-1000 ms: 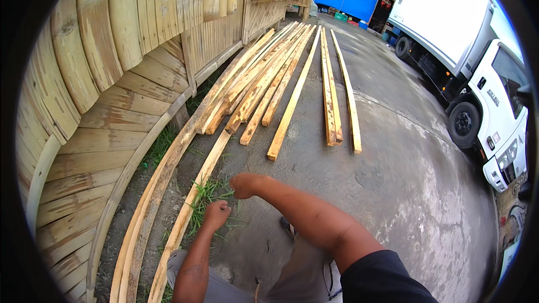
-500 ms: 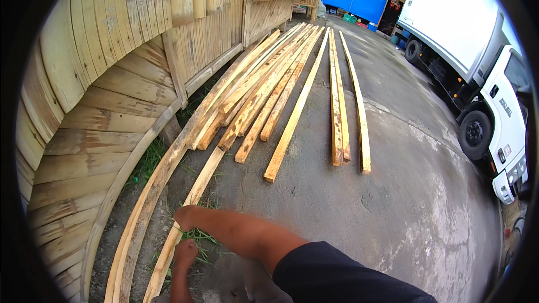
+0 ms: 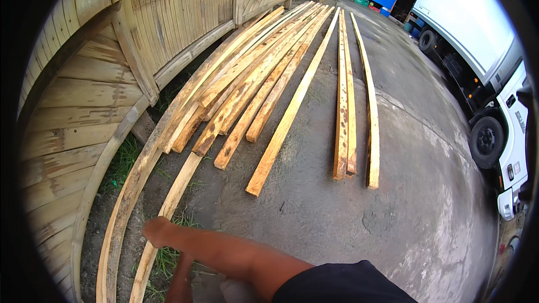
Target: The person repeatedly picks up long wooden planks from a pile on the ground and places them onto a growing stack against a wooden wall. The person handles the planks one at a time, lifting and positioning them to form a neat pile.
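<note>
Fingers of the right hand (image 3: 156,231) curl on a long wooden batten (image 3: 168,205) running straight ahead; left hand (image 3: 181,280) sits nearer, grip unclear.

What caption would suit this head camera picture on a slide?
A person's right hand reaches down to a long wooden batten on the ground beside a wooden fence, near laid-out timber and a white truck.

Planks (image 3: 264,78) on the ground between fence (image 3: 112,50) at left and truck (image 3: 477,50) at right.
</note>
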`<state>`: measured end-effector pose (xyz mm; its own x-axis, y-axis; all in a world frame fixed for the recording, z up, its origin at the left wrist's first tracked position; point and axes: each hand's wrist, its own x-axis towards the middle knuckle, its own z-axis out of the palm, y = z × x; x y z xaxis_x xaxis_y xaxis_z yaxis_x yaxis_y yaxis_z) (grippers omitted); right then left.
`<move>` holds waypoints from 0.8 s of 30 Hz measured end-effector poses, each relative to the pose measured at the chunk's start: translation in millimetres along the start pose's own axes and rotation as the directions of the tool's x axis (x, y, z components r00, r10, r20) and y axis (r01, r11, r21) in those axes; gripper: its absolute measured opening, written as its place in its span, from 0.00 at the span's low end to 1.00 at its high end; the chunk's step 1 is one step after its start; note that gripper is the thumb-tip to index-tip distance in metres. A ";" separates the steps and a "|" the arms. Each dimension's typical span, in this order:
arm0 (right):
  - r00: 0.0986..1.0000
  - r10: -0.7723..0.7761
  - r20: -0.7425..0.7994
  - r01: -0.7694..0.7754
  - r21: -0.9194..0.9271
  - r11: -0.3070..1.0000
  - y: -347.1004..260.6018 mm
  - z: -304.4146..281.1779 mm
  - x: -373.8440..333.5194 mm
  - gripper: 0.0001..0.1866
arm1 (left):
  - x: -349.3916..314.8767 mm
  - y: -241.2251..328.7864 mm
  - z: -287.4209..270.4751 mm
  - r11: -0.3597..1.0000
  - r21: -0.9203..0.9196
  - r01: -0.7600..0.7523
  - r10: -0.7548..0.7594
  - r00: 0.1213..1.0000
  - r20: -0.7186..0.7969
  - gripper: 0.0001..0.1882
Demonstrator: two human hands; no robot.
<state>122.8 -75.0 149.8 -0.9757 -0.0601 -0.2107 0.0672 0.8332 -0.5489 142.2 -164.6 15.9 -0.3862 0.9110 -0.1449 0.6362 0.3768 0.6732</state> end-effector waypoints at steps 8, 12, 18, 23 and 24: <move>0.538 0.714 -0.449 -0.525 0.484 0.700 184.3 58.2 -216.9 0.14 | 41.5 106.2 88.3 0.692 -0.714 0.111 -0.005 0.989 0.149 0.15; 0.078 0.800 -0.595 -0.779 0.464 0.422 240.0 58.6 -360.0 0.25 | 13.3 149.7 111.6 0.805 -0.585 0.096 0.145 0.925 0.351 0.15; -0.260 0.698 -0.667 -0.959 0.260 -0.109 328.1 31.3 -445.1 0.33 | -6.9 154.4 126.9 0.890 -0.454 0.044 0.208 0.846 0.490 0.15; -0.277 0.794 -0.542 -0.934 -0.043 -0.355 381.1 36.0 -437.2 0.34 | -9.4 136.5 133.4 0.897 -0.436 0.079 0.164 0.855 0.493 0.14; -0.270 0.790 -0.551 -0.928 -0.070 -0.366 388.5 36.3 -438.1 0.36 | -9.0 132.3 133.3 0.894 -0.442 0.072 0.165 0.865 0.474 0.14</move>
<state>583.9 255.0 -0.6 0.2011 0.9771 0.0690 0.8661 -0.2103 0.4534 318.9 -100.6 9.7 0.0879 0.9295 -0.3581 0.2462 0.3281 0.9120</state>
